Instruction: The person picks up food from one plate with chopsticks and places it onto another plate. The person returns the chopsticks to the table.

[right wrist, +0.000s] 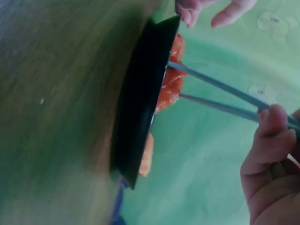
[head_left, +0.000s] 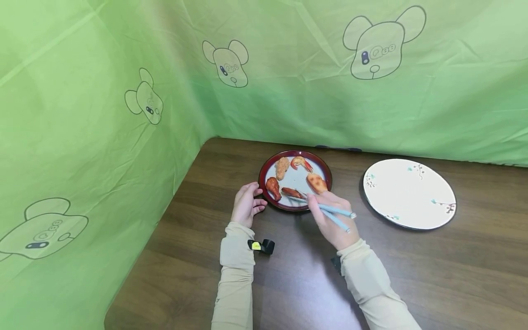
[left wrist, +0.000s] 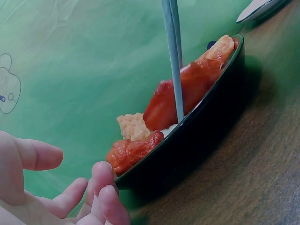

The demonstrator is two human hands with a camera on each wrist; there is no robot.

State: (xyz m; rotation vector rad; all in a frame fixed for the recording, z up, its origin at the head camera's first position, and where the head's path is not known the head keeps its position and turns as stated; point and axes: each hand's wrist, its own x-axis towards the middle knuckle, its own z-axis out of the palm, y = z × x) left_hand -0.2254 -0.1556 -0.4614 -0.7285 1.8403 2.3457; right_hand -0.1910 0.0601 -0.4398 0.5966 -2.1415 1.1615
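A round plate with a dark red rim (head_left: 294, 153) holds several food pieces. My right hand (head_left: 331, 229) grips light blue chopsticks (head_left: 336, 210), whose tips reach down to a reddish-brown chicken wing (head_left: 291, 192) at the plate's near side. In the right wrist view, the chopsticks (right wrist: 220, 85) stand about the reddish meat. Whether they pinch it, I cannot tell. My left hand (head_left: 245, 206) has its fingers loosely spread at the plate's left rim; in the left wrist view its fingertips (left wrist: 104, 176) touch or nearly touch the edge. Close to them lies a drumstick (head_left: 273, 188).
Also on that plate are a breaded fried piece (head_left: 282, 168), a shrimp (head_left: 301, 162) and a browned flat piece (head_left: 316, 182). To the right stands a white plate (head_left: 408, 192) with small branch patterns. Green cloth (head_left: 288, 105) hangs behind the wooden table (head_left: 185, 256) and along its left.
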